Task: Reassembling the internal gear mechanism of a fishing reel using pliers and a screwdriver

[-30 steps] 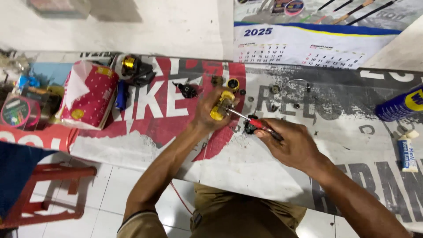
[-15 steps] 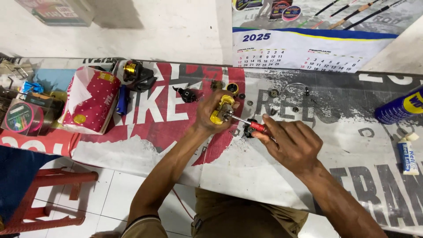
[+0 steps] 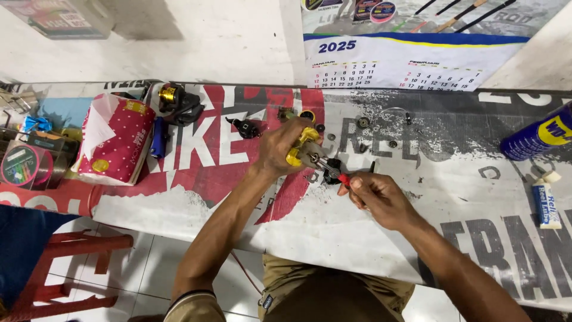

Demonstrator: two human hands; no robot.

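Note:
My left hand grips a yellow fishing reel body just above the banner-covered table. My right hand holds a red-handled screwdriver whose metal tip meets the reel's side. A small black part lies on the table right under the screwdriver shaft. Several small loose reel parts lie on the banner beyond my hands, along with a black handle piece.
A red dotted tissue pack and another black and gold reel sit at the left. A blue spray can and a small white tube lie at the right. A red stool stands below left. A calendar hangs on the wall.
My right hand has slid closer to the reel, shortening the visible screwdriver shaft. The left hand keeps its hold on the reel in nearly the same spot.

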